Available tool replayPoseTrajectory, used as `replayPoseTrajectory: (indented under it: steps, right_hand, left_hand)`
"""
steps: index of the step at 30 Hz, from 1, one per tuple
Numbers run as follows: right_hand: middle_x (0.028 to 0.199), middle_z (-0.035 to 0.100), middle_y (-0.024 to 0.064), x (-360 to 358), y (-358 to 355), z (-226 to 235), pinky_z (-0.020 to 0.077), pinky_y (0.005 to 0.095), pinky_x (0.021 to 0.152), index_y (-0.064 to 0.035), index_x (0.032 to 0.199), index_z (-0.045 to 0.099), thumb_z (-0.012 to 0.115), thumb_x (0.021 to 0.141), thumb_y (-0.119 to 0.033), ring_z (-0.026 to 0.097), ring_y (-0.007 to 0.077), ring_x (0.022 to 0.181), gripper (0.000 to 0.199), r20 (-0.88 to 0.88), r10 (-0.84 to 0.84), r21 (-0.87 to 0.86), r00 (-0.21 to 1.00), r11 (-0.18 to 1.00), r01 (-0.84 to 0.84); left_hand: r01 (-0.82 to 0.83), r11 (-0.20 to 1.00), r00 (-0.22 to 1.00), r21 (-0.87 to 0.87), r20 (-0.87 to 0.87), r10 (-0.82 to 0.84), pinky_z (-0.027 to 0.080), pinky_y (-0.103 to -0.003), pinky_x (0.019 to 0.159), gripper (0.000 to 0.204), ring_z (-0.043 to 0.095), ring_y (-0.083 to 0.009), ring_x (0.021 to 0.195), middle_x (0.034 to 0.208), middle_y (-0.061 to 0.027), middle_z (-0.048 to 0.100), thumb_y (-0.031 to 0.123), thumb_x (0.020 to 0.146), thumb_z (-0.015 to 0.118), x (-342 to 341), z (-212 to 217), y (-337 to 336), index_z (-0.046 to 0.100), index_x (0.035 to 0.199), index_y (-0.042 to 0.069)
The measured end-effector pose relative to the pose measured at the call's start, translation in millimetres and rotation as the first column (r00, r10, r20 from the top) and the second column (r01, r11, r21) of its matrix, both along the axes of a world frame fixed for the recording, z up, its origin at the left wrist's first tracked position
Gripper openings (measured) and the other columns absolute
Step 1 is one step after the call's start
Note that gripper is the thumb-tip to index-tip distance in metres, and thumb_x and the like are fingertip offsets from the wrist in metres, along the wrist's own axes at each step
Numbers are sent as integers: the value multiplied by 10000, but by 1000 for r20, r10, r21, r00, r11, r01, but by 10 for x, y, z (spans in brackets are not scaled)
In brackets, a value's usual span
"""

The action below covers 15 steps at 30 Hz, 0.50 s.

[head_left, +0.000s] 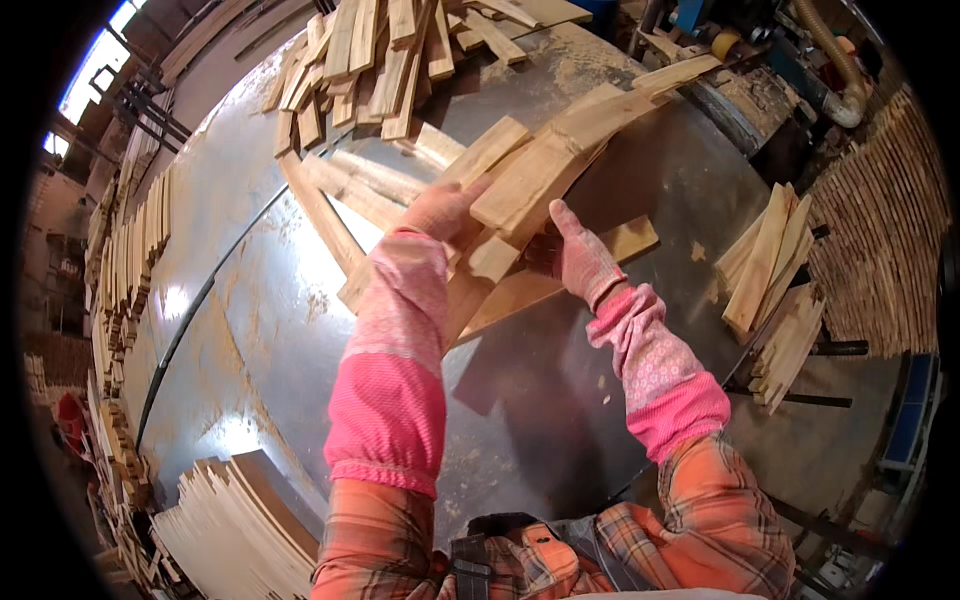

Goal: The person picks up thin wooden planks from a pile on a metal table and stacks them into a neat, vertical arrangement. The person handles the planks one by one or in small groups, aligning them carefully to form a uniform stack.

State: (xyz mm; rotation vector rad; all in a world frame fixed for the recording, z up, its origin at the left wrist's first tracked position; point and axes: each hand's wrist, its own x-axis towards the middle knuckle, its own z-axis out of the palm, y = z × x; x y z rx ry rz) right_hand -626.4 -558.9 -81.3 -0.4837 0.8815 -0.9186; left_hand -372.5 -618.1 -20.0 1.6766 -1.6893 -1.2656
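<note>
Both my hands wear pinkish work gloves with pink sleeve covers above them. My left hand point(440, 212) is closed on the left side of a bundle of wooden boards point(530, 185), which reaches away toward the far right. At the bundle's right side is my right hand point(588, 262), thumb raised along the edge, its fingers partly hidden under the wood. Below the bundle, another wooden board point(632, 240) lies slantwise on the metal table point(400, 290). Loose wooden strips point(325, 215) lie left of my left hand.
A heap of short boards point(365, 50) covers the table's far side. Stacked strips point(230, 530) stand at the near left, more point(140, 260) along the left edge. Boards point(770, 260) rest on a rack at right, beside a tall stack point(880, 230). Machinery point(740, 60) stands far right.
</note>
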Motion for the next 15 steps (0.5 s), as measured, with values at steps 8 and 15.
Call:
replayPoseTrajectory:
  steps: [8, 15]
  right_hand:
    - [1337, 637, 123, -8, 149, -511, 564, 359, 935, -80, 1356, 592, 601, 1038, -244, 631, 192, 1203, 359, 58, -120, -329, 991, 935, 132]
    - [1148, 676, 72, -109, 1175, 28, 571, 334, 894, -41, 1289, 624, 759, 955, -320, 650, 175, 1037, 456, -199, -168, -184, 966, 974, 131]
  left_hand:
    - [-34, 977, 985, 210, 174, -4, 509, -351, 950, 727, 651, -259, 1104, 1169, -152, 685, 455, 865, 778, -533, -181, 537, 534, 1411, 41]
    - [-150, 948, 933, 282, -277, 230, 541, -392, 947, 777, 690, -287, 1080, 1187, -194, 694, 230, 763, 865, -621, -25, 1722, 471, 1385, -19]
